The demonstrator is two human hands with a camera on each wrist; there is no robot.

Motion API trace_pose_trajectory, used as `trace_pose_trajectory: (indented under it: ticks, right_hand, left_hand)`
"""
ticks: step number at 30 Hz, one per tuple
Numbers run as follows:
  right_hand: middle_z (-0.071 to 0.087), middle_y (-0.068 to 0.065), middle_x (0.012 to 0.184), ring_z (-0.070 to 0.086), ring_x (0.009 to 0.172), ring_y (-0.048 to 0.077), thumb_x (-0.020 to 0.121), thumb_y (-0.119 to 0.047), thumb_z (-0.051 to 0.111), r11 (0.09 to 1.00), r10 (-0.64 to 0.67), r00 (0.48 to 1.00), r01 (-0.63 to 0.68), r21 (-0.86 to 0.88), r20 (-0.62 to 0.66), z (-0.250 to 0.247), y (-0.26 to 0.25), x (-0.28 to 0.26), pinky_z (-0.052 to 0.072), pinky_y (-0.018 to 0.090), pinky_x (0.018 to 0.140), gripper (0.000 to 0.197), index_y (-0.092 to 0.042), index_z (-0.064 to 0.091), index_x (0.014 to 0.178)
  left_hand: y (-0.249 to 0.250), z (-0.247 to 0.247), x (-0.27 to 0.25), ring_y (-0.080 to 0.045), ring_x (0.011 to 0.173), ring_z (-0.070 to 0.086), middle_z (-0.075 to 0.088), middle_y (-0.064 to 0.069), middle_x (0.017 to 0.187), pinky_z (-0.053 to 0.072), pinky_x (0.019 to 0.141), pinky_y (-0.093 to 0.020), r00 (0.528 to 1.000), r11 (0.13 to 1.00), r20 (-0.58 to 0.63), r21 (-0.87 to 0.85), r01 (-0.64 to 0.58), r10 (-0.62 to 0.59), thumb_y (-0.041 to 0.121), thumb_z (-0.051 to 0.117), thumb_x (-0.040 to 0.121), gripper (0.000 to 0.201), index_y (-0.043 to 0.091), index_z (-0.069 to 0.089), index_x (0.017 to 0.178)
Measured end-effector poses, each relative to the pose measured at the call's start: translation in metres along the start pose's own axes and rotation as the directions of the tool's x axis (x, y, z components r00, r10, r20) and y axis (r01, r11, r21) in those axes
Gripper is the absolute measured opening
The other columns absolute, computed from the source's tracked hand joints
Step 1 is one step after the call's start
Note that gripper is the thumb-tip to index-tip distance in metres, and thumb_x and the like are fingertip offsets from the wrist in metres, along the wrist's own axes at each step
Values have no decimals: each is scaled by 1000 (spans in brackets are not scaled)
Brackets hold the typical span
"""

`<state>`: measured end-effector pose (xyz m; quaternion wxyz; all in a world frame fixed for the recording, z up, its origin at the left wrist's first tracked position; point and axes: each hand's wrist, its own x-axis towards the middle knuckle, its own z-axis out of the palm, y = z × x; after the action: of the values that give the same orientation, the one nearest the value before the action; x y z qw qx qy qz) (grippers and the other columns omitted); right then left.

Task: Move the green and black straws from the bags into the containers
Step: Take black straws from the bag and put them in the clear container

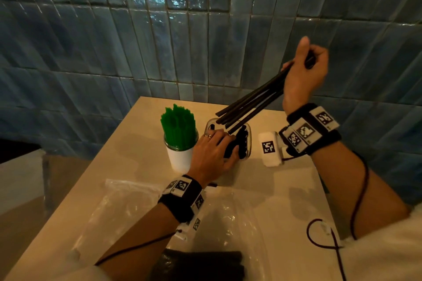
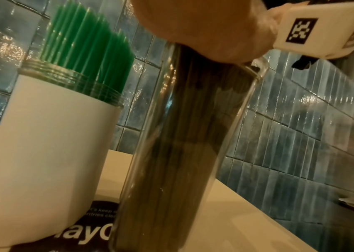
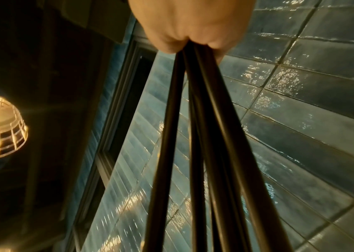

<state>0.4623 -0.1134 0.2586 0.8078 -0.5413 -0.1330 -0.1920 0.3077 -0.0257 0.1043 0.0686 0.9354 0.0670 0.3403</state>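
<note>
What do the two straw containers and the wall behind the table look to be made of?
The clear container looks like glass or hard clear plastic: the black straws inside show through its wall. The white jar has a matte opaque white body, probably a label or coating, with a clear threaded neck, holding green straws. The wall looks like glazed blue ceramic tile, with wavy highlights.

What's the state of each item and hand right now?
green straws: upright, packed in the white jar.
white jar: upright on the table, open top.
clear container: upright, part filled with black straws.
black straws: a bundle held tilted, lower ends at the container mouth.
right hand: grips the bundle's upper end.
left hand: curled over the container top.
plastic bags: flat on the table, look emptied.
</note>
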Motion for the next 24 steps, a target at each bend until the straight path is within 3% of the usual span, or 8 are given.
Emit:
trace_pose_trajectory:
  ticks: [7,14,16,18,21,22,24]
  right_hand:
    - [57,-3,74,59,51,3,91,-21,60,993,-85,989,93,-67,125,-9,7,-12,50,18,53,16,-25,48,81]
    - [59,-2,73,66,59,22,82,-27,70,958,-242,954,265,-115,179,-16,11,-7,56,27,53,22,-28,49,79]
    - [57,-4,71,64,60,18,80,-36,70,940,-268,940,303,-156,212,-15,13,-7,55,24,56,24,-28,48,77]
    - [52,-13,69,57,60,3,79,-39,70,913,-295,919,352,-206,262,-14,14,-10,50,16,60,28,-18,52,78]
    - [50,-10,72,53,64,3,80,-34,70,878,-281,850,415,-237,446,-11,17,-22,46,14,64,32,-6,55,83]
    - [51,-6,74,52,66,5,81,-32,70,872,-241,800,427,-239,550,-11,17,-28,45,11,66,30,-6,55,84]
    - [51,-5,79,49,70,2,86,-29,65,841,-101,646,462,-282,757,-9,18,-42,39,4,68,22,-9,55,86]
  left_hand:
    - [0,1,-2,-22,80,61,65,-5,91,48,66,-28,1000,1000,-18,-20,1,-2,41,47,86,35,14,66,98]
    - [2,0,-2,-21,80,60,65,-6,92,48,66,-28,999,1000,-33,-29,8,-9,42,46,86,37,13,65,98]
    - [2,0,-2,-22,79,60,65,-6,92,48,64,-28,999,1000,-41,-28,4,-5,41,46,86,37,12,65,98]
    - [2,0,-2,-22,79,60,65,-6,93,47,64,-28,999,1000,-46,-28,2,-4,41,46,86,37,12,65,99]
    - [2,1,-3,-22,80,60,65,-7,96,46,64,-27,999,1000,-49,-27,5,-7,42,45,86,38,12,65,100]
    - [2,1,-3,-21,79,60,65,-7,96,46,64,-27,999,1000,-48,-23,5,-6,42,45,86,38,12,65,99]
    - [1,1,-3,-21,79,59,65,-6,95,46,63,-27,999,1000,-40,-7,5,-5,42,45,87,38,13,65,99]
